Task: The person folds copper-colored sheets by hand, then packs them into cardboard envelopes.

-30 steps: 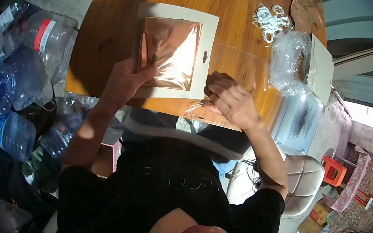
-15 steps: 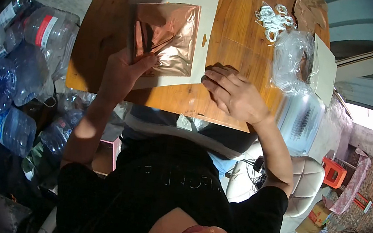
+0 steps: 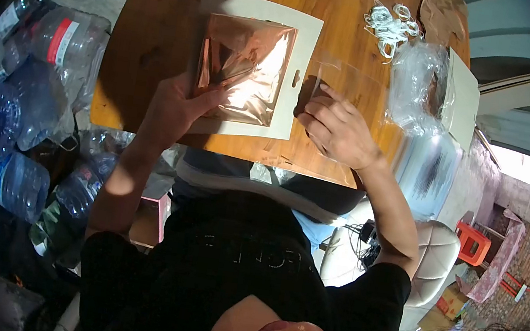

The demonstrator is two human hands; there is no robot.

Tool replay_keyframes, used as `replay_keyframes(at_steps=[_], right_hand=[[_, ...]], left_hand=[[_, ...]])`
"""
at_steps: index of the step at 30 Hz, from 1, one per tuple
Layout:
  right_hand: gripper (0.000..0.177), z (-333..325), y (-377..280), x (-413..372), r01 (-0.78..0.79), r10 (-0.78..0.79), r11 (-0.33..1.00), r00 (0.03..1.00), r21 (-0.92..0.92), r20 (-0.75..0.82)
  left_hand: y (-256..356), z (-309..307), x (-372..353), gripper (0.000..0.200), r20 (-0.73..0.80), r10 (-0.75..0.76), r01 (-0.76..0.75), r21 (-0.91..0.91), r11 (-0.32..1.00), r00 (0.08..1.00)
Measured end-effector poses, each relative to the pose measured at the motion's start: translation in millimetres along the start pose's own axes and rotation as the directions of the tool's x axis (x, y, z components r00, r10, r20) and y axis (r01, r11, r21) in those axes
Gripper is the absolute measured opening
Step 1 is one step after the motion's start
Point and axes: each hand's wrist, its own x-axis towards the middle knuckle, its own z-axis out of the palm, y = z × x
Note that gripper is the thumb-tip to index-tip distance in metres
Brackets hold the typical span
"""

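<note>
A white card (image 3: 302,42) with a hanging slot lies tilted over the wooden table, and a shiny copper-coloured foil packet (image 3: 244,71) rests on it. My left hand (image 3: 182,105) grips the lower left of both, thumb on top of the foil, other fingers hidden beneath. Just right of the card, my right hand (image 3: 338,127) has its fingers bent together at the edge of a clear plastic sleeve (image 3: 358,82) on the table. The pinched fingertips are partly shaded.
White string loops (image 3: 390,29) lie at the table's back right. Clear plastic packaging (image 3: 415,85) and a pale card (image 3: 462,98) are on the right edge. Large plastic bottles (image 3: 22,179) crowd the left. A red stool (image 3: 472,243) stands far right.
The card and foil have shifted right and slightly toward me with my left hand. My right hand has moved slightly right, its fingers now more bent, and the clear sleeve's edge looks raised.
</note>
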Motion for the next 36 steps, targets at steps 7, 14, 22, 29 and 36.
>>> replay_keyframes(at_steps=[7,14,22,29,36], right_hand=[[0.019,-4.9,1.3,8.1,0.031,-0.036,0.997,0.997,-0.072,-0.073],[0.019,-13.6,-4.9,15.5,0.114,-0.109,0.974,0.993,-0.196,0.037],[0.013,-17.3,0.4,23.2,0.043,-0.023,0.986,0.992,-0.163,0.123],[0.010,-24.9,5.6,30.5,-0.024,0.053,0.985,0.985,-0.173,0.163],[0.023,-24.4,26.6,28.7,-0.125,0.187,0.960,0.951,-0.249,0.246]], left_hand=[[-6.7,-1.8,-0.2,0.021,0.039,-0.024,0.024,-0.020,0.999,0.999],[-9.0,-13.1,12.5,0.024,0.193,-0.152,0.119,0.171,0.978,0.969],[-1.0,-14.5,19.3,0.027,0.271,-0.160,0.101,0.219,0.971,0.949],[7.6,-11.8,21.5,0.020,0.260,-0.213,0.189,0.115,0.975,0.942],[2.9,-11.5,27.0,0.017,0.317,-0.229,0.202,0.118,0.972,0.920]])
